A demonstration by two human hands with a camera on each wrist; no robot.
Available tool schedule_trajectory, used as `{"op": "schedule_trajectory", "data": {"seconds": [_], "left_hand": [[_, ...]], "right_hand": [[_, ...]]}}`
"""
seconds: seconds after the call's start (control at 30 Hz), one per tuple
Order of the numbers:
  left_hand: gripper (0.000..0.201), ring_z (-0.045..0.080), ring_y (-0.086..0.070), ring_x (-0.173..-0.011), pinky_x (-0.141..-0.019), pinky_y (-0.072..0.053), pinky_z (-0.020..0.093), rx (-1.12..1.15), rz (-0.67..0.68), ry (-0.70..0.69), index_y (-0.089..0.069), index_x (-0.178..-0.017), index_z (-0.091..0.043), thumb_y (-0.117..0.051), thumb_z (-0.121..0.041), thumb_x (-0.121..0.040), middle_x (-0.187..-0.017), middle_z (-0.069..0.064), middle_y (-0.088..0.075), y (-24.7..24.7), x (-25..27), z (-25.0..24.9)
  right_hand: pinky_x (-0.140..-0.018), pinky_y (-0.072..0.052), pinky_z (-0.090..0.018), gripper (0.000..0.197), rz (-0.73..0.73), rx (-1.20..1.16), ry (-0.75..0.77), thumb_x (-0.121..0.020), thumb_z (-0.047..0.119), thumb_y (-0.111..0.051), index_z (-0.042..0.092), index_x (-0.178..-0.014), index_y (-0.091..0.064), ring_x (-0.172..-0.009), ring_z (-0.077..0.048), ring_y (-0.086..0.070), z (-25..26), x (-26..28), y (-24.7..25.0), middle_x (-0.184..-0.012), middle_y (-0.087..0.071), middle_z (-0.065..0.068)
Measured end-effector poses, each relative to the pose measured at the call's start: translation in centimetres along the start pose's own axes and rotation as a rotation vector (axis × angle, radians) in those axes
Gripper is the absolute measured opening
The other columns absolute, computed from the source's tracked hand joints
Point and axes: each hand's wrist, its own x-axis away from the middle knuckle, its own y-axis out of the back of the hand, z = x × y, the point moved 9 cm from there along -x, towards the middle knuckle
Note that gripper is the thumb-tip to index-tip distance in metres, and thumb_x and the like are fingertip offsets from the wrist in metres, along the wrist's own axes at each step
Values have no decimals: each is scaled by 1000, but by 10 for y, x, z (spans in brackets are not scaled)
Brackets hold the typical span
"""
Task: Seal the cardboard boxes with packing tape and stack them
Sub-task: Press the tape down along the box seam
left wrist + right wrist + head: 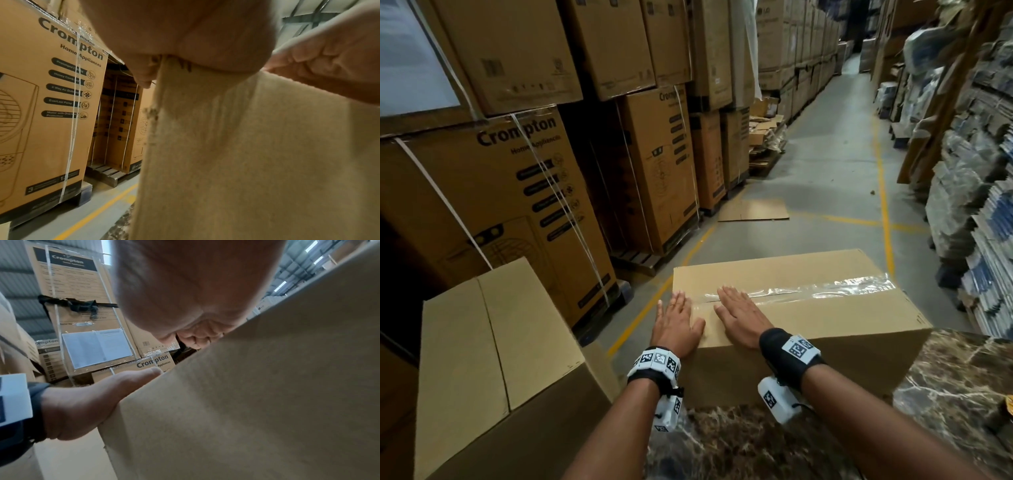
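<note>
A: A warehouse aisle: grey concrete floor [835, 164] with yellow lines, printed appliance cartons [510, 192] strapped and stacked high on the left, bundled stock on racks [976, 192] to the right. Closest in is a dark marble-patterned table [945, 387].

B: What is hard to read?

A: The far end of the aisle is dim. The racked bundles are blurred, so I cannot say what they are. A yellow thing at the table's right edge is cut off by the frame. Both wrist views are mostly filled by blurred palm and cardboard; neither shows the fingertips or the tape.

B: And the box being sealed?

A: The cardboard box [808, 318] sits on the table, its left end reaching past the table's edge. A strip of clear tape [808, 291] runs along the top seam, wrinkled and shiny toward the right end.

B: The hands?

A: The left hand [677, 322] lies flat at the box's left end, fingers straight and slightly spread, fingertips on the tape's end. The right hand [741, 317] lies flat just beside it, fingers straight and close together, tips over the tape. Neither grips anything. From the right wrist view, the left hand's thumb [139, 376] lies against the box's upper edge.

B: Anything else?

A: A plain carton [500, 349] stands lower left, beside the table, its top flaps closed. A flattened cardboard sheet [755, 209] lies on the floor further along.
</note>
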Motion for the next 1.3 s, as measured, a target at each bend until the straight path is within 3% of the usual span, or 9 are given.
{"op": "schedule_trajectory", "data": {"seconds": [0.13,0.4,0.7,0.87,1.0,1.13,1.3], "left_hand": [[70,14,4,-158,-127,8,49,-20,-14,-6,-10,-164,-18,-23,-52,-104,-172,1,0,0,-3,3],[71,9,5,-157,-126,7,54,77,-20,56,-11,-165,-26,-29,-56,-103,-172,-8,0,3,-5,11],[71,9,4,-157,-127,2,54,107,-16,75,-10,-165,-27,-31,-56,-103,-172,-10,1,6,0,10],[70,11,1,-158,-125,8,56,57,-20,93,-14,-164,-25,-29,-54,-103,-172,-6,-4,9,-1,4],[69,16,2,-158,-123,13,58,-39,2,96,-11,-164,-18,-22,-51,-104,-172,2,-3,7,-3,-26],[64,14,7,-158,-125,11,53,-7,30,-38,-5,-164,-18,-23,-41,-107,-172,1,3,6,1,-81],[62,11,3,-158,-125,13,50,14,66,-140,-5,-164,-18,-22,-37,-108,-172,-1,1,-1,-8,-124]], "right_hand": [[-128,6,-30,61,57,-68,-1,-112,44,-15,16,-165,-7,-159,-11,1,8,-14,-18,-173,-3,-3],[-129,-1,-34,59,29,53,-61,-112,41,-13,14,-165,-14,-159,-13,-5,-7,-23,-19,-173,-10,-1],[-127,-2,-32,57,-53,85,-225,-112,37,-11,14,-164,-14,-158,-13,-8,-89,7,31,-173,-10,0],[-126,0,-31,57,-95,147,-319,-112,35,-11,12,-164,-10,-159,-13,-5,-131,26,54,-173,-5,-2],[-125,2,-30,58,-97,164,-304,-112,37,-11,13,-164,-8,-159,-14,-4,-127,29,53,-173,-3,-2],[-125,1,-30,58,-106,154,-304,-112,38,-12,12,-164,-10,-159,-14,-5,-127,30,54,-173,-5,-2],[-126,1,-30,58,-108,176,-306,-112,37,-12,12,-164,-10,-159,-13,-4,-127,28,54,-173,-5,-3]]}}
